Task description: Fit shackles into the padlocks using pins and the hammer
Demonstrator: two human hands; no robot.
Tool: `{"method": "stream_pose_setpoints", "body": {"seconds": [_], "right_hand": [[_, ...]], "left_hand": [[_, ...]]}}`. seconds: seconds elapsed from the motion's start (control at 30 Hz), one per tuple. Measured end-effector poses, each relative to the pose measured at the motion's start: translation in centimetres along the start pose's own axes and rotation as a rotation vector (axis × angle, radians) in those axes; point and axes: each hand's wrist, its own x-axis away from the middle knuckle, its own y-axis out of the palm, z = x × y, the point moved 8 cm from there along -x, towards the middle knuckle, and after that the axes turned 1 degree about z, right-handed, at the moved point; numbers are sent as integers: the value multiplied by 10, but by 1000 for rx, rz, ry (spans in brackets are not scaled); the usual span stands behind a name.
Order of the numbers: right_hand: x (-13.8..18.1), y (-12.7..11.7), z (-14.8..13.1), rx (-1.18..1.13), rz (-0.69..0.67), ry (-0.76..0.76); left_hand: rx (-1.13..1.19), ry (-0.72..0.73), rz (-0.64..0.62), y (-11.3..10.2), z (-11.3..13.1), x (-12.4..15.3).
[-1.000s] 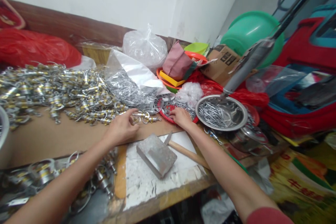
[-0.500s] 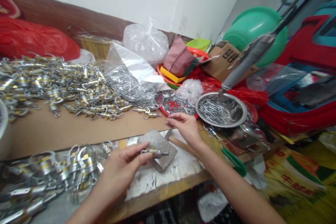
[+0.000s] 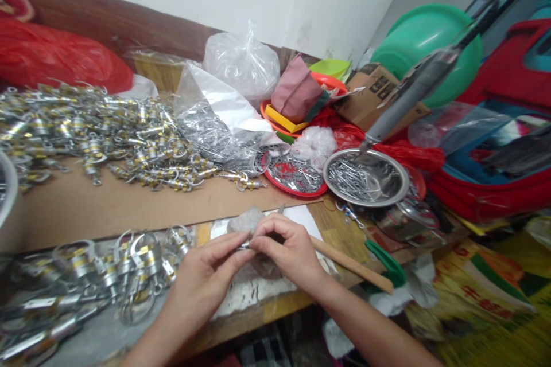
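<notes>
Grey and rough, a block (image 3: 246, 221) sits on the workbench (image 3: 279, 311), partly hidden behind the two hands. A small metal piece (image 3: 244, 246) is held just above the block, mostly covered by fingers. The left hand (image 3: 202, 275) pinches it between thumb and forefinger. The right hand (image 3: 290, 243) meets it there, thumb and fingertips closed on the metal piece's other end; whether a smaller part is also caught between them, I cannot tell.

Under the block lies a white sheet (image 3: 235, 301), scuffed and stained. To the right of the block a hammer shows its wooden handle (image 3: 353, 267), which passes behind the right hand and points toward a green clip (image 3: 387, 264). Beyond the block and to its right stand a red tray (image 3: 287, 191) of small bits and, next to the tray, a steel bowl (image 3: 390, 176) of pins. Directly beyond the block, a clear bag (image 3: 215, 129) full of shiny metal spills close to the tray.

To the left of the block, hooked pieces (image 3: 144, 264) lie in a cluster near the bench edge. Farther back on that side, a cardboard sheet (image 3: 129, 206) carries a large heap (image 3: 90, 126) of silver and yellow fittings. Behind the heap rests a red plastic bag (image 3: 60, 60). Well beyond the block, to its right, a green basin (image 3: 426, 49) leans on its side.
</notes>
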Motion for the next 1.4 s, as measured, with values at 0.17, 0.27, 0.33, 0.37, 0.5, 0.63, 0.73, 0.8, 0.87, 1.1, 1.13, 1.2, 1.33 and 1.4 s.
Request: {"method": "stream_pose_setpoints", "body": {"seconds": [0.17, 0.27, 0.33, 0.37, 0.5, 0.63, 0.73, 0.8, 0.87, 1.1, 1.13, 1.2, 1.33, 1.4], "right_hand": [[4, -1, 1, -17, 3, 18], [8, -2, -5, 51, -8, -62], [14, -4, -13, 150, 3, -190], [18, -5, -18, 217, 12, -280], [41, -1, -40, 519, -12, -749], [50, 6, -49, 731, -137, -975], [50, 7, -51, 783, -186, -1001], [49, 5, -51, 765, -149, -984], [48, 2, -49, 708, -108, -935], [38, -3, -41, 441, -32, -594], [36, -4, -40, 395, -22, -536], [34, -5, -37, 331, -3, -430], [28, -7, -25, 275, -51, -224], [18, -6, -15, 294, -185, -148]], "left_hand": [[78, -37, 38, -1, -2, 1], [146, -128, 54, -3, -11, 3], [248, -225, 39, -1, -18, 5], [323, -276, 21, 0, -22, 7], [544, -397, -67, 8, -26, 10], [388, -337, -74, 4, -18, 4], [193, -212, -64, -4, -8, -3], [83, -124, -81, -6, 0, -5], [20, -59, -85, -8, 5, -5], [220, -195, -32, 0, -9, 3], [261, -223, -8, 2, -12, 5], [366, -259, 13, 7, -16, 9], [553, -264, -33, 19, -14, 14], [582, -282, -33, 20, -15, 15]]}}
